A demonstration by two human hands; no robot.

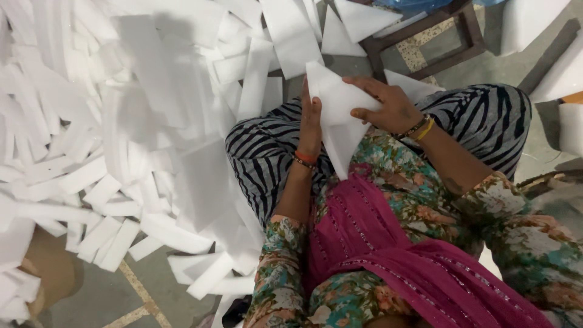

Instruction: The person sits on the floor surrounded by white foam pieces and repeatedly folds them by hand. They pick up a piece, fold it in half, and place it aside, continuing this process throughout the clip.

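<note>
**Meanwhile, a white foam sheet is folded over the lap**

Held above the striped trousers (486,118), a white foam sheet (337,115) sits between both hands, doubled into a wedge. Its long axis runs near-vertical in the picture, tilted slightly: the broad end lies away from the person and the narrow tip points back toward the pink scarf (388,243). The left hand (311,118) lies flat along the sheet's left edge, fingers straight, pressing rather than clenching. The right hand (388,106) curls over the sheet from the right, thumb and fingers closed on its upper layer. The work appears to be at the folding or creasing stage, though the fold line itself is hidden under the right hand; a fair next move would call for keeping the edges aligned while the crease is pressed flat. Left of the sheet spreads a heap of white foam strips (103,152); beyond it stands a dark wooden frame (467,30).
</note>
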